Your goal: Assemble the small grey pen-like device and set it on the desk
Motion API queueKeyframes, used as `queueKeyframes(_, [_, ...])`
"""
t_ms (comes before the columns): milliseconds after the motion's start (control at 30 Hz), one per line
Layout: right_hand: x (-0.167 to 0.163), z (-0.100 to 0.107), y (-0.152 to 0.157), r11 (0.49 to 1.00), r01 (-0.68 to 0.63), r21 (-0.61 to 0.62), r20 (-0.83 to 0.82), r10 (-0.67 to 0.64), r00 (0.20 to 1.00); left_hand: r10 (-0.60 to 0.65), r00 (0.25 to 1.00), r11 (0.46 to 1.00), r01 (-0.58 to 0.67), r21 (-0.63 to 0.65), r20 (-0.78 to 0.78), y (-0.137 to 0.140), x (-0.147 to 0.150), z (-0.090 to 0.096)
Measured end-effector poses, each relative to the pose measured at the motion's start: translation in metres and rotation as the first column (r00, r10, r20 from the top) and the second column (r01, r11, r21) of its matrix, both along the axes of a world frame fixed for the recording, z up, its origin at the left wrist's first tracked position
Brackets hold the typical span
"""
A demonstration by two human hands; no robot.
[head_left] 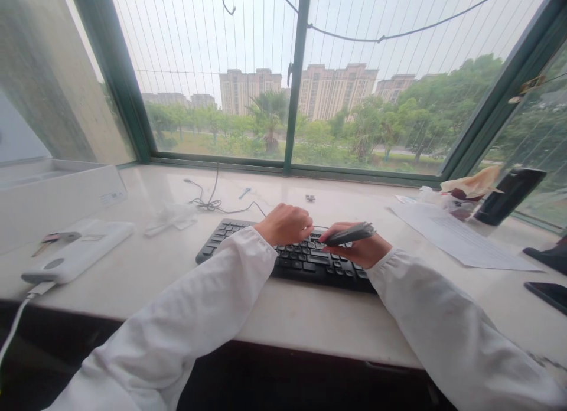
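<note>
Black keyboard point(305, 258) lies on the pale stone sill point(283, 316), dead centre, just below the middle of the view. It is low, flat and matte, with small white legends on the keys. Its long edge runs slightly downhill from 9 toward 3 o'clock. A thin black cable point(212, 204) leaves it toward 11 o'clock and coils near the window frame.

My left hand point(284, 224) rests on the top edge of the keyboard, knuckles up, fingers curled in and pressed together; I cannot tell whether anything is inside the fist.

My right hand point(361, 250) sits over the right half of the keys, palm up, thumb and fingers pinching a dark grey, slim, elongated object point(349, 234). It lies nearly level, its narrower end pointing toward 9 o'clock at the left hand; its make is too blurred to tell.

Both sleeves are white.

At 9 o'clock: white power bank point(75, 253) with a white lead, beside a white box point(53, 198). At 3 o'clock: sheet of paper point(460, 237); beyond it a black tumbler point(509, 195), tilted.
</note>
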State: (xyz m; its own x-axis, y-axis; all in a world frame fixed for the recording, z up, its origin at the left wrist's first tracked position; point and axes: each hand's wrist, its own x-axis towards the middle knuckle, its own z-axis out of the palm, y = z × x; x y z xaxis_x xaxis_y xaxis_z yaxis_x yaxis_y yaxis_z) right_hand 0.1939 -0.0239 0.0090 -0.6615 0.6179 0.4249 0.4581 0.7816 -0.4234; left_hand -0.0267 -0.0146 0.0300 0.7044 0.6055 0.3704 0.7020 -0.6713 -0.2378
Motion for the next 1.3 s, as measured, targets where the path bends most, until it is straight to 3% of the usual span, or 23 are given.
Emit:
queueKeyframes(233, [-0.006, 0.002, -0.006, 0.993, 0.062, 0.104, 0.116, -0.074, 0.991, 0.044, 0.999, 0.999, -0.044, -0.022, 0.032, -0.001, 0.0, 0.002])
queueKeyframes(400, [-0.017, 0.016, -0.008, 0.993, 0.044, 0.11, 0.234, -0.069, 0.97, 0.098, 0.994, 0.995, -0.096, -0.034, 0.048, 0.0, -0.001, 0.004])
queueKeyframes(600, [-0.043, 0.039, -0.003, 0.993, 0.023, 0.114, 0.504, -0.077, 0.86, 0.118, 0.991, 0.993, -0.117, -0.011, 0.07, 0.003, -0.005, 0.005])
queueKeyframes(733, [-0.065, 0.042, -0.006, 0.971, 0.133, 0.198, 0.61, -0.228, 0.759, 0.097, 0.995, 0.995, -0.097, -0.013, 0.035, 0.008, -0.008, 0.004])
queueKeyframes(800, [-0.071, 0.042, -0.007, 0.962, 0.173, 0.209, 0.619, -0.268, 0.738, 0.095, 0.995, 0.995, -0.095, -0.005, 0.021, 0.01, -0.01, 0.003])
queueKeyframes(1033, [-0.064, 0.035, -0.003, 0.965, 0.19, 0.179, 0.506, -0.256, 0.824, 0.139, 0.988, 0.99, -0.139, 0.002, 0.072, 0.013, -0.014, -0.001])
queueKeyframes(1300, [-0.069, 0.033, 0.002, 0.953, 0.236, 0.191, 0.572, -0.303, 0.762, 0.277, 0.955, 0.959, -0.268, -0.086, 0.107, 0.015, -0.02, 0.001])
